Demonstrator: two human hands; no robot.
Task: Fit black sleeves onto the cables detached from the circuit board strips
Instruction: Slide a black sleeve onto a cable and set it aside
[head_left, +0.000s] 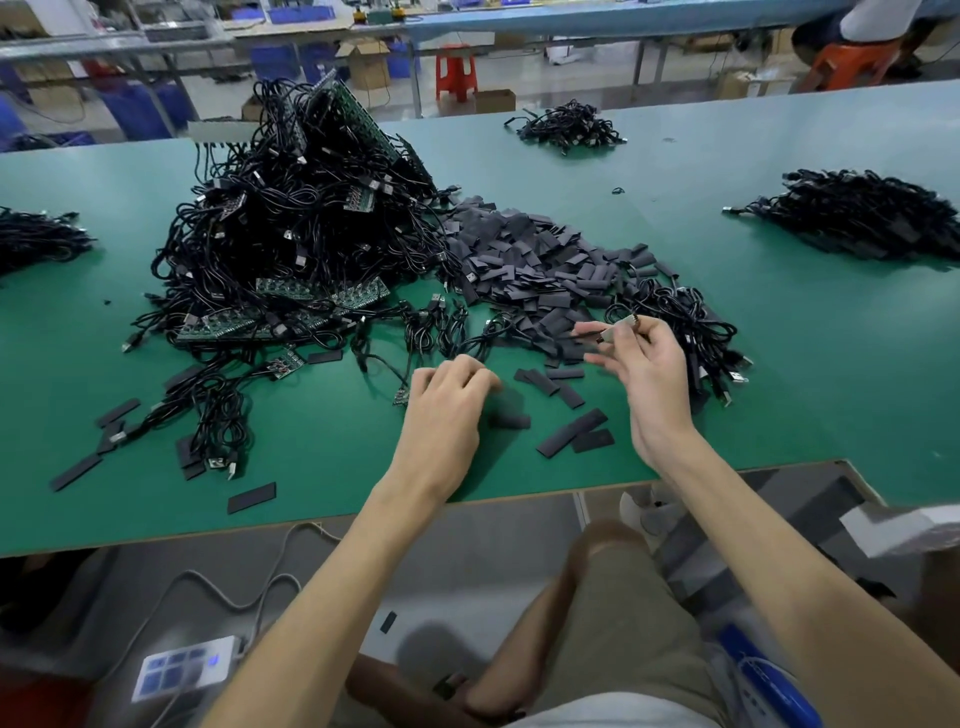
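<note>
A worker's right hand (649, 374) was raised just in front of the sleeve pile (540, 260) on a green table (322, 467), its thumb and forefinger pinching the end of a black cable (621, 328) while the other fingers fanned loosely open. The left hand (447, 410) was lower, nearer the worker than the sleeve pile, with its fingers curled down toward the tabletop; whether they held anything could not be told. A few loose sleeves (571, 434) lay flat on the near side of the sleeve pile, between the two hands. To the left of the sleeve pile and touching it rose a tall tangle of cables and circuit board strips (291, 234). A smaller cable bundle (696, 332) lay against the pile's right edge.
</note>
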